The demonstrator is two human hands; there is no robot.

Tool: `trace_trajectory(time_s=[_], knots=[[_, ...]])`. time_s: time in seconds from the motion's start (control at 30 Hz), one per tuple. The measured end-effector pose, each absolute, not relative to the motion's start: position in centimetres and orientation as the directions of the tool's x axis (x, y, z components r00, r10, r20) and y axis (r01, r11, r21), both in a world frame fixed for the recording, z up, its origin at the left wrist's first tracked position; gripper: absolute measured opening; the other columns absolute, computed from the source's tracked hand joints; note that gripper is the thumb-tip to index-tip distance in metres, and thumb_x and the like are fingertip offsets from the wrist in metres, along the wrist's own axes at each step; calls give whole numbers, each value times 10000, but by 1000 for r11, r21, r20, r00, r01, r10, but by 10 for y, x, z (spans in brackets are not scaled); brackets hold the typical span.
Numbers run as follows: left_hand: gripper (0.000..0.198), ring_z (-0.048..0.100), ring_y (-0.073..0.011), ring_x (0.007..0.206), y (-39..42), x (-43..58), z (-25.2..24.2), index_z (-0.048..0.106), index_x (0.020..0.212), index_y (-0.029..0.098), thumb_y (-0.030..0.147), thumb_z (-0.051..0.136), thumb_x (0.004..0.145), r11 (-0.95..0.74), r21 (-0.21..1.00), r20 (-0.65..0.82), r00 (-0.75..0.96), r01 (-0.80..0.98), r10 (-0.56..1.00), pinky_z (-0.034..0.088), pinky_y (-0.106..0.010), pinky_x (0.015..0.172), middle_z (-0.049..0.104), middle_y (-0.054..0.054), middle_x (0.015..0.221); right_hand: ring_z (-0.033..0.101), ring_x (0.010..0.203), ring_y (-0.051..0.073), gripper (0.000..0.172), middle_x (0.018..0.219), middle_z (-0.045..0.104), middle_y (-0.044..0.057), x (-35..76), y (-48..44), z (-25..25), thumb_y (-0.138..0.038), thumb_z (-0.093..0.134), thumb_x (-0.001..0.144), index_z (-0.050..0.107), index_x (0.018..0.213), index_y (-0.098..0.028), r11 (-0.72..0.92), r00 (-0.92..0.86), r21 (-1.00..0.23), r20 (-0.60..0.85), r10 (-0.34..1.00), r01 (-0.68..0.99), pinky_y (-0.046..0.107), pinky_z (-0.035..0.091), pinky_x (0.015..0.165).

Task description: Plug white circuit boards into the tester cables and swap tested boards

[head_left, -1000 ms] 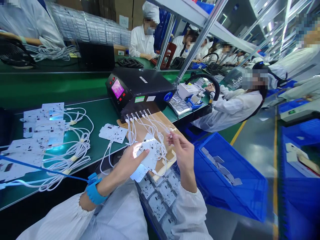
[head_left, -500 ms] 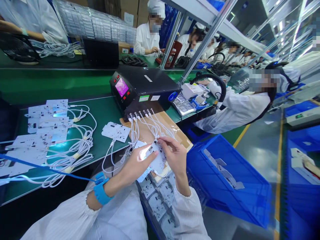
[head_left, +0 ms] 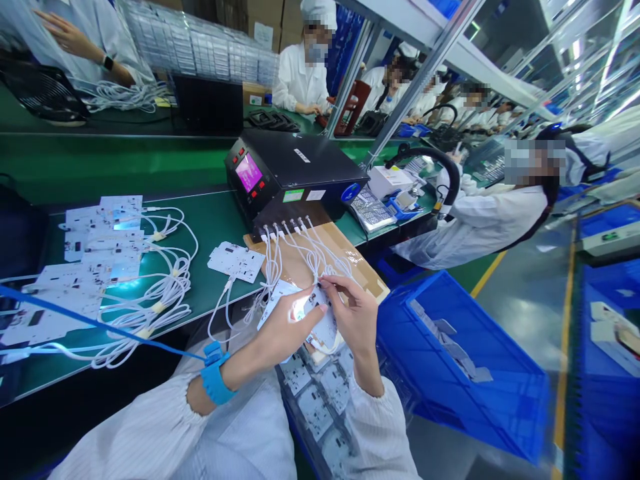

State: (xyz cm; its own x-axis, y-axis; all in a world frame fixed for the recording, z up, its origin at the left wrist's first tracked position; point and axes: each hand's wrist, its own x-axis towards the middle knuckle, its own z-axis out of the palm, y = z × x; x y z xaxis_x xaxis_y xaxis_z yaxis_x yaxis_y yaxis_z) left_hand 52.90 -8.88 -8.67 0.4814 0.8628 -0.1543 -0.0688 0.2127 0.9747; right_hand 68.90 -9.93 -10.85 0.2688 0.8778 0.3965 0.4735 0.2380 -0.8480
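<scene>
A white die-cut panel (head_left: 323, 323) gripped between both hands, just in front of the black tester (head_left: 295, 167), over the near edge of a cardboard sheet (head_left: 345, 257). Left hand (head_left: 283, 333) reaching in low from the near side, palm down, wrist almost flat, with long, straight fingers (head_left: 310, 312) closed together across the panel's face. Right hand (head_left: 353, 317) raised beside the panel, wrist bent, thumb and forefinger pinched shut on its upper edge, remaining fingers loosely curled. Thin white cables (head_left: 295, 250) fanning out from the tester's front ports toward the hands, their ends lost among the fingers. Around the left wrist, a blue wrist strap (head_left: 215, 383), with a blue cord (head_left: 100, 320) trailing across the green workbench (head_left: 200, 227) left of the tester. Also left of the tester, a single panel (head_left: 236, 261) on the cardboard's corner, then loose panels (head_left: 100, 267) among coiled white cables (head_left: 160, 293). Directly below the hands and nearer than the tester, more panels (head_left: 313, 400) in rows. Right of the tester, a blue plastic crate (head_left: 460, 360) on the floor. Farther right, a co-worker (head_left: 475, 223) in a white smock, seated and bent toward the bench.
</scene>
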Motion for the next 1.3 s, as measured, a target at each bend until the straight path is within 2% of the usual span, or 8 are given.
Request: trace_trajectory(time_s=[0.13, 0.37, 0.67, 0.8, 0.93, 1.07, 1.17, 1.3], knots=[[424, 694, -252, 1000, -88, 532, -86, 696, 1268, 141, 393, 640, 931, 221, 972, -152, 495, -83, 855, 539, -325, 825, 760, -88, 1094, 763, 912, 202, 110, 987, 813, 32, 690, -101, -110, -312, 717, 937, 801, 989, -263, 232, 284, -852, 394, 874, 469, 355, 615, 888], [384, 662, -198, 852, -87, 532, -86, 686, 1283, 162, 329, 600, 948, 195, 980, -146, 516, -41, 844, 504, -279, 733, 737, -34, 951, 758, 916, 200, 102, 980, 811, 33, 691, -100, -110, -278, 705, 943, 799, 978, -259, 261, 251, -816, 436, 864, 516, 357, 602, 899], [394, 663, -232, 952, -82, 538, -88, 690, 1301, 170, 292, 581, 942, 111, 994, -96, 521, 2, 848, 517, -320, 844, 744, -47, 1019, 749, 946, 199, 121, 1006, 807, 29, 695, -102, -121, -321, 725, 935, 812, 1000, -266, 202, 289, -868, 358, 888, 454, 351, 592, 904], [377, 649, -209, 843, -77, 542, -94, 709, 1260, 168, 291, 607, 919, 156, 987, -118, 520, -31, 846, 514, -298, 737, 734, -44, 943, 757, 964, 218, 165, 1025, 812, 49, 696, -99, -126, -355, 715, 939, 808, 1021, -247, 174, 301, -869, 339, 891, 463, 380, 600, 927], [412, 619, -183, 755, -75, 548, -92, 707, 1245, 151, 384, 685, 905, 331, 937, -224, 538, -109, 813, 486, -265, 624, 713, -54, 894, 731, 1138, 237, 277, 1220, 779, 80, 703, -112, -122, -359, 611, 1015, 747, 1232, -252, 200, 227, -780, 400, 888, 593, 423, 570, 1051], [386, 616, -170, 805, -74, 554, -84, 690, 1274, 162, 380, 641, 959, 309, 942, -184, 571, -130, 800, 489, -253, 677, 712, -54, 936, 597, 1379, 259, 476, 1489, 625, 111, 715, -142, -116, -365, 465, 1081, 496, 1546, -267, 233, 95, -672, 414, 905, 703, 483, 510, 1149], [325, 584, -155, 764, -73, 561, -83, 702, 1188, 142, 368, 628, 966, 297, 944, -167, 570, -142, 805, 470, -250, 668, 675, -33, 853, 554, 1413, 295, 538, 1515, 588, 130, 720, -161, -117, -340, 579, 1032, 475, 1556, -274, 291, -21, -511, 470, 883, 809, 523, 506, 1150], [343, 557, -138, 723, -69, 568, -84, 691, 1038, 139, 455, 714, 907, 328, 932, -176, 593, -157, 785, 467, -256, 665, 637, -20, 820, 674, 1236, 269, 467, 1349, 698, 101, 731, -169, -121, -175, 563, 1012, 593, 1453, -325, 311, -93, -343, 525, 846, 887, 478, 591, 1021]])
